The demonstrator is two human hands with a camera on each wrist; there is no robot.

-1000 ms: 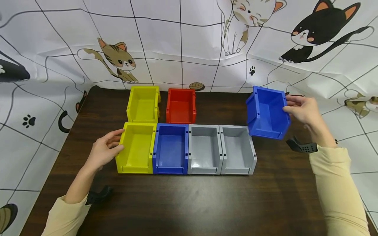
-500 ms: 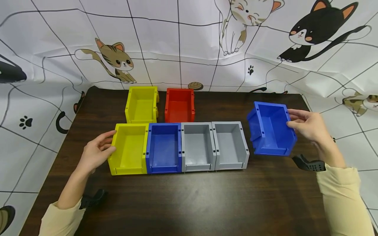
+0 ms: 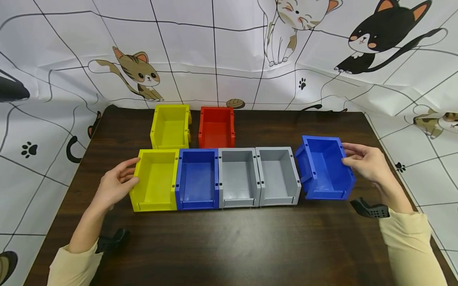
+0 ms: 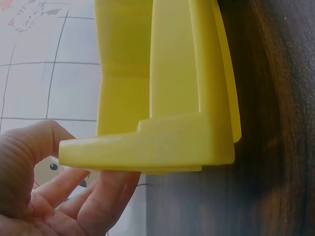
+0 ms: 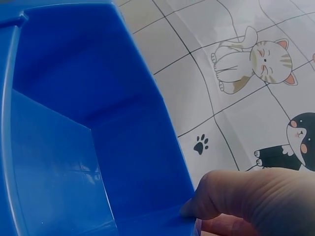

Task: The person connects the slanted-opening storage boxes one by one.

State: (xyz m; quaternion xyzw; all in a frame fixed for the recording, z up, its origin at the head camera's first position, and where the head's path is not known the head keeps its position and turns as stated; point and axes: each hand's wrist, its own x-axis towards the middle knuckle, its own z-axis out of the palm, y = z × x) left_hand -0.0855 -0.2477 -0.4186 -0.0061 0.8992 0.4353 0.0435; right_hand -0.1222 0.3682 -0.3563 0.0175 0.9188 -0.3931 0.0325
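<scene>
My right hand (image 3: 368, 163) pinches the right wall of a blue bin (image 3: 325, 167), thumb inside and fingers outside. That bin is turned slightly and stands close beside the right end of a row; whether it touches the table or the row, I cannot tell. The row holds a yellow bin (image 3: 155, 180), a second blue bin (image 3: 198, 178) and two grey bins, a left one (image 3: 239, 174) and a right one (image 3: 278, 174), side by side. At the row's left end my left hand (image 3: 114, 184) grips the yellow bin's side wall (image 4: 147, 150), thumb inside, fingers outside.
Behind the row stand another yellow bin (image 3: 169, 127) and a red bin (image 3: 216, 127), with a gap between them. The dark wooden table (image 3: 222, 246) reaches back to a white sheet (image 3: 193, 47) printed with cats, which also hangs at both sides.
My right hand has brought the blue bin forward and down, lately leftward, nearer the right grey bin. The row has slid slightly left, with my left hand still on its yellow end bin.
</scene>
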